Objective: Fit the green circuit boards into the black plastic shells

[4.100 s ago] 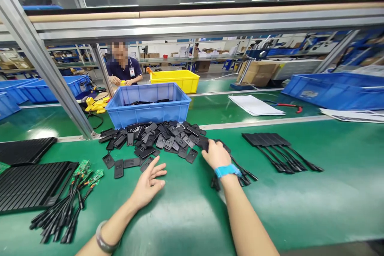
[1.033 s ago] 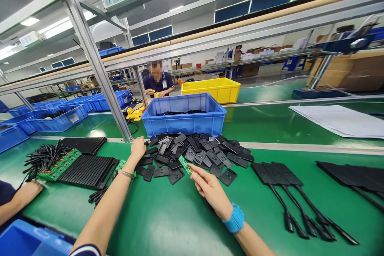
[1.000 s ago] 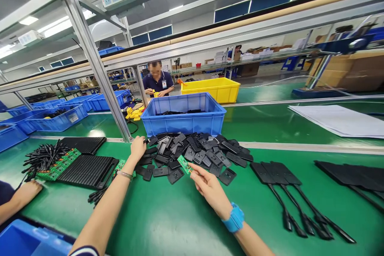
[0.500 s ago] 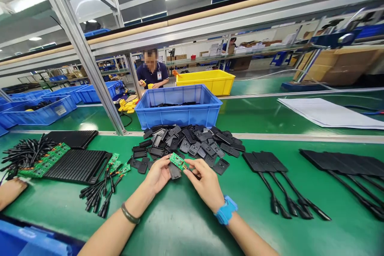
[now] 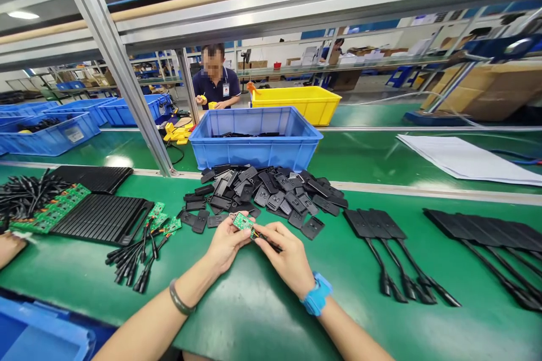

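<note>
Both hands meet over the green belt, just in front of a heap of black plastic covers. My left hand pinches a small green circuit board together with a black cover piece under it. My right hand, with a blue wristband, grips the board's black cable end on the right. Finished black cabled units lie in a row to the right of my hands.
A blue bin stands behind the heap, a yellow bin beyond it. Black ribbed trays and cabled green boards lie at left. Another person's hand rests at far left. A person works across the line. White papers lie at right.
My left hand left the heap with a black cover and came to my right hand, which holds the green board. Both hands now sit closer together on the board.
</note>
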Available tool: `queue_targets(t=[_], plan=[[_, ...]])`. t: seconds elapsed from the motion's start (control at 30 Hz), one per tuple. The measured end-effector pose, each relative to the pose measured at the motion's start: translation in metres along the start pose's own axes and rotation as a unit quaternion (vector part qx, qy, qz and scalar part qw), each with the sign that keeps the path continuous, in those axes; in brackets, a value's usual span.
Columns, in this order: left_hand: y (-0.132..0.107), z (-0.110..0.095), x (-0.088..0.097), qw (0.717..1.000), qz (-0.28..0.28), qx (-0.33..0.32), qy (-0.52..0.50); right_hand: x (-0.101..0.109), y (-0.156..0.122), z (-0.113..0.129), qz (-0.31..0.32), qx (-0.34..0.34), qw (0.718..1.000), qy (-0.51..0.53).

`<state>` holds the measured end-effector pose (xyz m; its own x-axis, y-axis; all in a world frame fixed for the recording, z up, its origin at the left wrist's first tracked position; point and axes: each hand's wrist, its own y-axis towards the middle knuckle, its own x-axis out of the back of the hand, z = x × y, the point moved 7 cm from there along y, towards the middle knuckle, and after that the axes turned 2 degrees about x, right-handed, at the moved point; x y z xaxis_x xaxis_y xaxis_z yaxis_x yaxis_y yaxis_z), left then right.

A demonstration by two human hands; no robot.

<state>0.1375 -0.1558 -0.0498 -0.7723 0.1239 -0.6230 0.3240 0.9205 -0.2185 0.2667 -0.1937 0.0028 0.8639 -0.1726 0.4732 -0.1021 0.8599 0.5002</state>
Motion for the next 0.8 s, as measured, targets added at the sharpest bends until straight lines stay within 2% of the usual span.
queue_targets(t=[0.17, 0.37, 0.43, 0.53, 0.63, 0.7, 0.8], plan=[[-0.002, -0.001, -0.003, 1.000, 0.020, -0.004, 0.014, -0.001, 0.001, 0.000, 0.025, -0.011, 1.000, -0.014], [0.000, 0.003, 0.002, 0.999, -0.018, -0.023, 0.036, -0.008, 0.000, -0.001, 0.046, -0.018, 0.999, -0.011], [0.001, 0.002, 0.003, 0.997, -0.028, -0.040, 0.058, -0.009, -0.002, -0.005, 0.042, -0.041, 0.998, -0.004], [0.000, -0.002, 0.004, 0.994, -0.040, -0.063, 0.086, -0.011, -0.003, -0.016, 0.041, -0.111, 0.993, 0.012], [-0.003, -0.007, 0.001, 0.990, -0.037, -0.088, 0.108, -0.018, -0.005, -0.023, 0.106, -0.165, 0.980, 0.027], [-0.005, -0.010, -0.001, 0.986, -0.031, -0.107, 0.127, -0.020, -0.005, -0.024, 0.127, -0.167, 0.977, 0.027], [-0.008, -0.014, -0.002, 0.979, -0.028, -0.126, 0.159, -0.017, -0.004, -0.024, 0.090, -0.152, 0.984, 0.034]])
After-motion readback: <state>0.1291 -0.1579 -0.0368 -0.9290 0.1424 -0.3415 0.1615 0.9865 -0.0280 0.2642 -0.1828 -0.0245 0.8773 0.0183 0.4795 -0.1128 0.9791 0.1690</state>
